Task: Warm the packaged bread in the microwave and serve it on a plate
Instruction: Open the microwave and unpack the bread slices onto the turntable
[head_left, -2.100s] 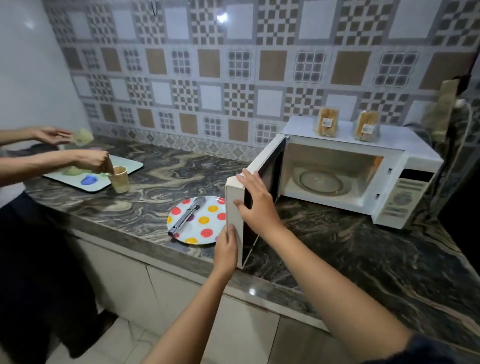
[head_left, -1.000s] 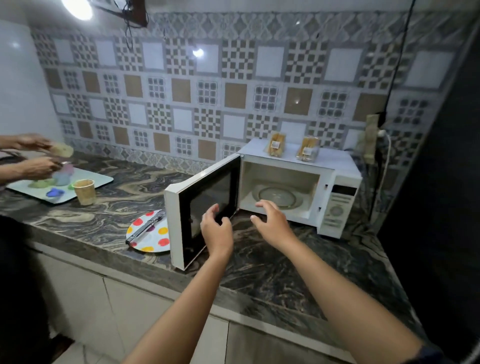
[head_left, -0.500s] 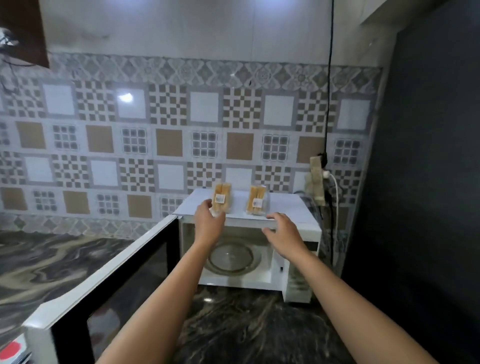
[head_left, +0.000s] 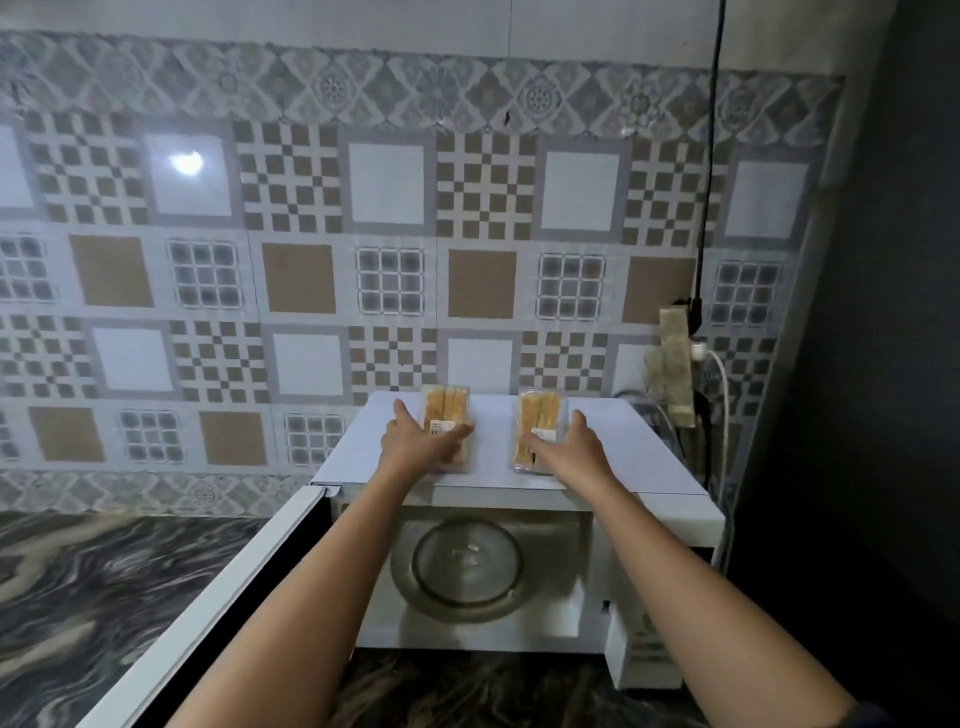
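The left hand (head_left: 415, 448) is spread wide, its thumb laid across the front of the left bread pack (head_left: 448, 408) and its fingers straight along the pack's outer side. The right hand (head_left: 574, 448) mirrors it on the right bread pack (head_left: 540, 413). Neither of the hands shows a closed grip. Both clear packs lie side by side on top of the white microwave (head_left: 358, 447), with their long axes running front to back toward the tiled wall (head_left: 296, 278). The door (head_left: 208, 597) stands open to the left, showing the glass turntable (head_left: 465, 564). The microwave sits on a dark marbled desk (head_left: 78, 597), with a socket strip (head_left: 672, 364) on the wall to its right.
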